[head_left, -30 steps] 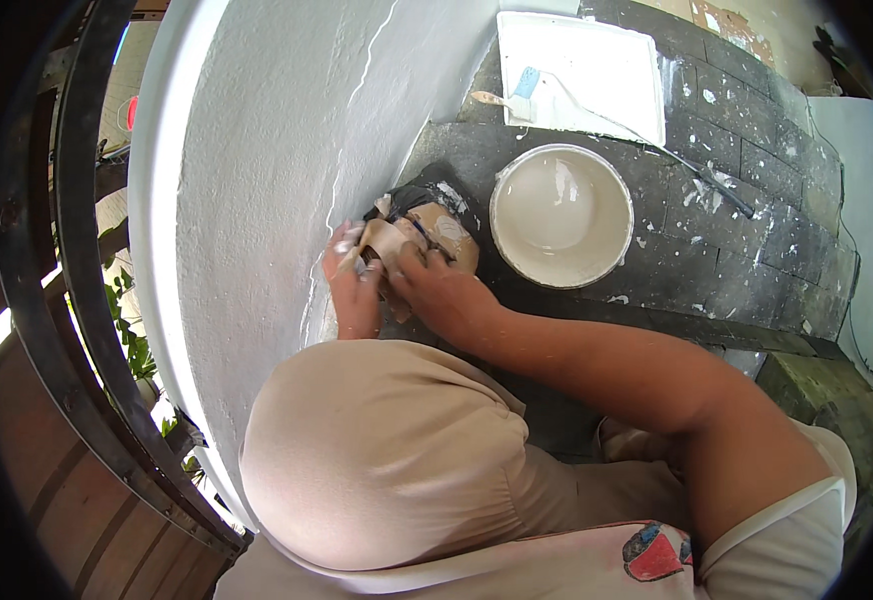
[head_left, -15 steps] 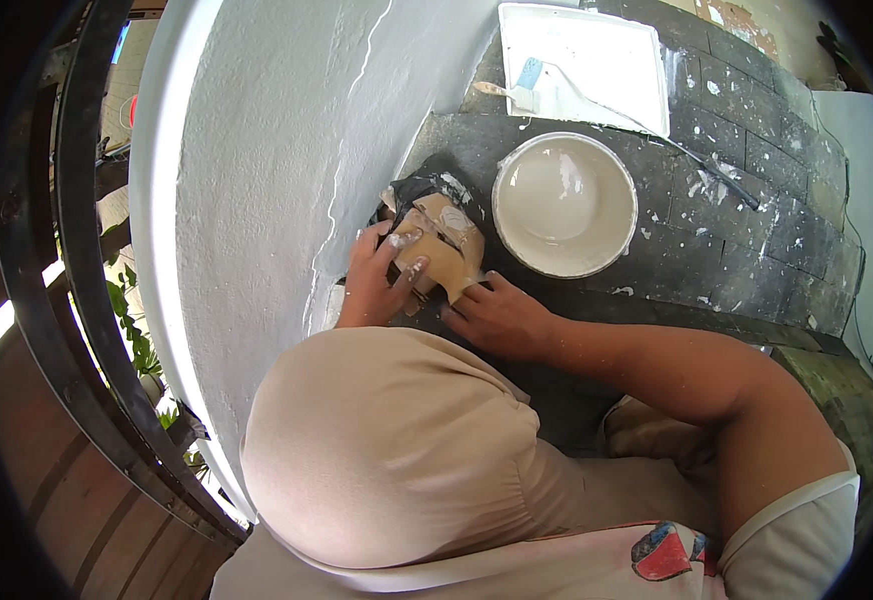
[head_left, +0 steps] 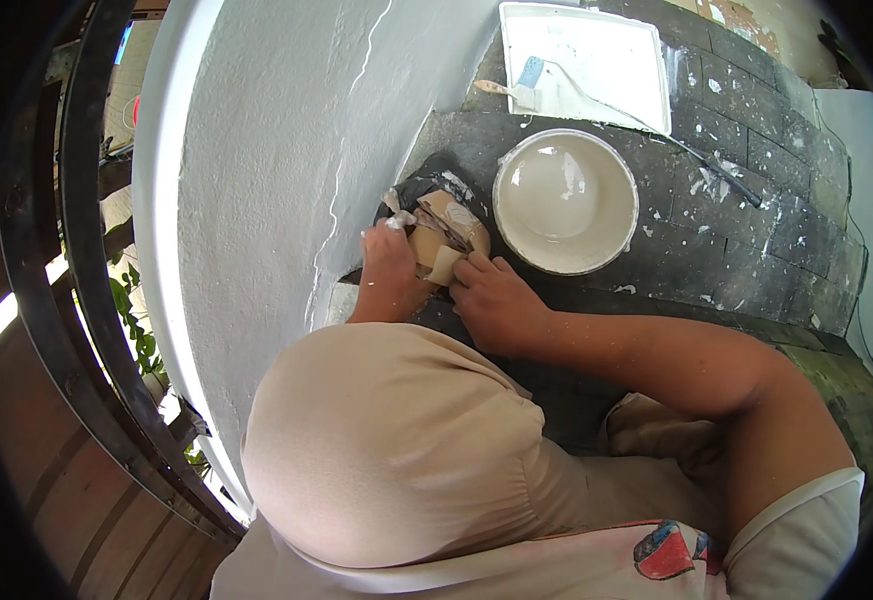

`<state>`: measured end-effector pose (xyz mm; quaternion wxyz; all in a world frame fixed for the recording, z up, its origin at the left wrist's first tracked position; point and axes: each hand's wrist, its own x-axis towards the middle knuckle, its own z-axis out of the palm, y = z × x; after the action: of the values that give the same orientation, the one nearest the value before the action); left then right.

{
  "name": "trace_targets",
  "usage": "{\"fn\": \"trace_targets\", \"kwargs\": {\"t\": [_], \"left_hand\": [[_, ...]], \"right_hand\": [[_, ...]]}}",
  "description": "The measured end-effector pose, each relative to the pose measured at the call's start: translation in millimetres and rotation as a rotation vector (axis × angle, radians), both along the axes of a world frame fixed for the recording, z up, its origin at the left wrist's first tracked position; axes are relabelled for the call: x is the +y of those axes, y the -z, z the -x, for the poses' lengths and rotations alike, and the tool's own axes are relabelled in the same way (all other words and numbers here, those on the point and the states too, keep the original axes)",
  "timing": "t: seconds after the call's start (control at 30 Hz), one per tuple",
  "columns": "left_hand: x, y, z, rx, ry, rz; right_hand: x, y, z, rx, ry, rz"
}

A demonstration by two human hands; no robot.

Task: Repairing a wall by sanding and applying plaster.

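Note:
Brown paper packaging (head_left: 450,212), creased and smudged with white, lies against a black plastic bag (head_left: 419,187) at the foot of the wall. At its left side my left hand (head_left: 389,268) grips the paper with curled, white-stained fingertips, partly hidden from above. My right hand (head_left: 495,300) has its fingers closed on the packaging's near right edge, by a pale folded flap. A dark gap shows in the paper between the hands; what is inside cannot be made out.
A round tub (head_left: 597,250) of off-white liquid stands right of the packaging. Behind it, a white paint tray (head_left: 617,60) holds a brush (head_left: 522,95) and a long-handled roller (head_left: 532,72). A cracked white wall (head_left: 257,180) rises on the left; paint-spattered grey tiles (head_left: 757,235) extend right.
My left hand has curled in at the packaging's left side, its fingers no longer spread across the paper. My right hand has shifted slightly up, and the near flap is folded differently.

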<state>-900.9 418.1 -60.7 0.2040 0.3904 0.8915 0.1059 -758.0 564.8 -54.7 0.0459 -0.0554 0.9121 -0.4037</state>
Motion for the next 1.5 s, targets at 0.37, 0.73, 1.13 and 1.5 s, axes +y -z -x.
{"fn": "trace_targets", "kwargs": {"t": [0.37,0.73,1.13,1.5], "left_hand": [[-3,2,-10,0.038,0.080,-0.038],[-15,-13,15,-0.390,-0.045,-0.237],[-7,-5,7,-0.361,-0.487,-0.337],[5,-24,14,-0.616,-0.370,-0.346]], "right_hand": [[37,-8,47,0.113,0.088,-0.046],[34,6,30,0.042,-0.044,-0.099],[25,-31,39,-0.229,0.147,0.129],[43,-21,63,-0.142,0.146,0.075]]}}
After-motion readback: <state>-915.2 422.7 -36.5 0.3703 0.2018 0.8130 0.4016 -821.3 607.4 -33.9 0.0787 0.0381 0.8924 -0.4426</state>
